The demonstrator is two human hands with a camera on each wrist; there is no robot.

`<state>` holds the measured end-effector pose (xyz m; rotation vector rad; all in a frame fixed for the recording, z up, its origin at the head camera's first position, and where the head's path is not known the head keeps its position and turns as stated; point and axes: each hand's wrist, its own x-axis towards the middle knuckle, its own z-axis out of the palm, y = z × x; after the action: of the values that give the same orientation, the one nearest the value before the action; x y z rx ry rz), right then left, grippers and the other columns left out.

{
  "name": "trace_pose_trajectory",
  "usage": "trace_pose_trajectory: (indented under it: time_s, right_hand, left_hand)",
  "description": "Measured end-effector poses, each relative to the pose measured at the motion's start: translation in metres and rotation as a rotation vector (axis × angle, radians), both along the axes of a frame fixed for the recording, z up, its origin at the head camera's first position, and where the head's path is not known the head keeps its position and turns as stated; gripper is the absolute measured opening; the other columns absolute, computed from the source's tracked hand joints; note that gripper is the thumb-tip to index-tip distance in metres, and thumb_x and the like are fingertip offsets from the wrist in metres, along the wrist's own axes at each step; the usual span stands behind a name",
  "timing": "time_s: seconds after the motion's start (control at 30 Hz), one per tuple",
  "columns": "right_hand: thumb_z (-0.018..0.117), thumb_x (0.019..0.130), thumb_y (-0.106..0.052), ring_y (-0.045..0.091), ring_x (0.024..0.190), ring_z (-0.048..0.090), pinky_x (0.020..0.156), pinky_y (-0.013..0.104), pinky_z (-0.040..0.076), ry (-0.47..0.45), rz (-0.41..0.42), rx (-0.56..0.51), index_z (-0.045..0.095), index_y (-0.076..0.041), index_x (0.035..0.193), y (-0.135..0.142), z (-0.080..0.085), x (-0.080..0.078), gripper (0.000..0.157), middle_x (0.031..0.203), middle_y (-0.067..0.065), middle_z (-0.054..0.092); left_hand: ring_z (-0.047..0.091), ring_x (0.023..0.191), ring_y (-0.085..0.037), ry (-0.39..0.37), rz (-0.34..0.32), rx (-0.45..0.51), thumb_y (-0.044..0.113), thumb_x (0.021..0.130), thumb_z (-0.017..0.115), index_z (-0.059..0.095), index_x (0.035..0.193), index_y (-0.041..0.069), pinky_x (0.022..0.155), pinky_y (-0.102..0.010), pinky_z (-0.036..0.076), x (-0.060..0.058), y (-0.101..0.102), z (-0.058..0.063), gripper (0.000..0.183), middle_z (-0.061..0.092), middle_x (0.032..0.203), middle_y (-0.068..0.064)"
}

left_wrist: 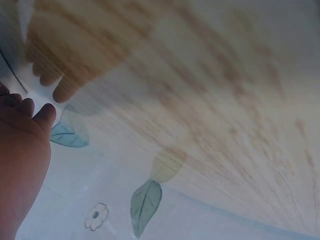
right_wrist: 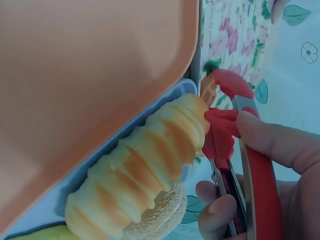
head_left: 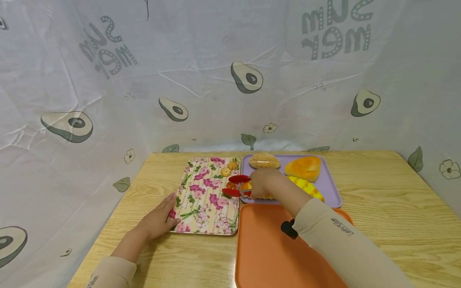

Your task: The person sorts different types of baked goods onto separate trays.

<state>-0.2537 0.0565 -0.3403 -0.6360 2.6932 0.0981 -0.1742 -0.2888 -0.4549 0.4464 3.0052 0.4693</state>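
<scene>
"Where's the left hand [head_left: 157, 219]?"
"Nearest — fingers straight, touching the floral tray [head_left: 191, 206]'s left edge."
"And the right hand [head_left: 264, 183]?"
"Curled round the red tongs [head_left: 231, 193], which point left, one tip either side of a cookie [head_left: 231, 185] on the tray's right side. It's the nearer hand — whether the tips pinch, I can't tell."
"Beyond?"
"Two more cookies [head_left: 225, 172]."

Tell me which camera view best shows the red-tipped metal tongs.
The right wrist view: it shows the red-tipped metal tongs up close, their red heads and much of their length visible. The head view shows mainly the heads, the right hand covering the rest; the left wrist view shows none.
</scene>
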Motion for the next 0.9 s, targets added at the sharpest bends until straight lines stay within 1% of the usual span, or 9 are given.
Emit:
trace_pose_trajectory:
  time_s: [0.17,0.4,0.53,0.6,0.63,0.77,0.9]
  right_hand:
    - [0.063,0.069,-0.035,0.018,0.066,0.049,0.059,0.034,0.041,0.029,-0.002,-0.035,0.056,-0.011,0.100,0.005,-0.004,0.000,0.040,0.080,0.000,0.055]
    - [0.064,0.068,-0.035,0.019,0.067,0.049,0.060,0.037,0.042,0.072,0.013,-0.087,0.055,-0.010,0.109,0.010,-0.006,0.006,0.048,0.083,0.000,0.056]
    - [0.063,0.071,-0.041,0.022,0.084,0.053,0.071,0.040,0.044,0.081,0.043,-0.113,0.049,-0.011,0.122,0.013,-0.006,0.010,0.060,0.102,0.003,0.057]
    - [0.062,0.072,-0.043,0.023,0.097,0.051,0.079,0.042,0.042,0.082,0.064,-0.133,0.045,-0.011,0.127,0.015,-0.004,0.014,0.066,0.114,0.005,0.053]
    - [0.062,0.073,-0.044,0.024,0.102,0.049,0.081,0.042,0.040,0.084,0.074,-0.142,0.043,-0.011,0.128,0.016,-0.003,0.016,0.067,0.117,0.006,0.051]
    - [0.062,0.074,-0.043,0.027,0.107,0.045,0.085,0.044,0.038,0.095,0.089,-0.202,0.042,-0.011,0.129,0.023,0.001,0.026,0.067,0.121,0.009,0.048]
    - [0.063,0.073,-0.042,0.026,0.101,0.049,0.082,0.043,0.039,0.110,0.086,-0.241,0.042,-0.013,0.129,0.036,0.003,0.037,0.067,0.119,0.010,0.048]
  left_hand:
    - [0.016,0.126,-0.027,0.014,-0.007,0.002,0.047,0.082,0.050,0.014,0.139,0.007,0.093,-0.047,0.027,0.000,0.001,0.000,0.079,0.009,0.143,-0.008]
    - [0.015,0.126,-0.026,0.000,0.000,-0.003,0.048,0.082,0.050,0.013,0.139,0.008,0.093,-0.046,0.026,0.000,0.000,0.001,0.079,0.008,0.143,-0.006]
    - [0.016,0.126,-0.027,0.004,-0.006,0.000,0.047,0.082,0.050,0.014,0.139,0.007,0.093,-0.047,0.026,0.000,0.000,0.002,0.079,0.008,0.143,-0.007]
    - [0.016,0.126,-0.027,0.004,-0.004,0.001,0.047,0.082,0.050,0.014,0.139,0.007,0.093,-0.047,0.027,0.000,0.000,0.002,0.079,0.008,0.143,-0.007]
    - [0.017,0.126,-0.027,0.004,-0.003,0.002,0.047,0.082,0.050,0.014,0.139,0.007,0.092,-0.047,0.027,0.000,0.000,0.002,0.079,0.008,0.143,-0.007]
    - [0.018,0.125,-0.028,0.002,-0.006,0.005,0.047,0.082,0.050,0.014,0.139,0.007,0.092,-0.047,0.027,0.001,0.000,0.002,0.078,0.009,0.143,-0.008]
    - [0.017,0.125,-0.028,-0.004,-0.009,0.005,0.047,0.082,0.050,0.014,0.139,0.006,0.093,-0.048,0.027,0.001,0.000,0.001,0.078,0.008,0.143,-0.009]
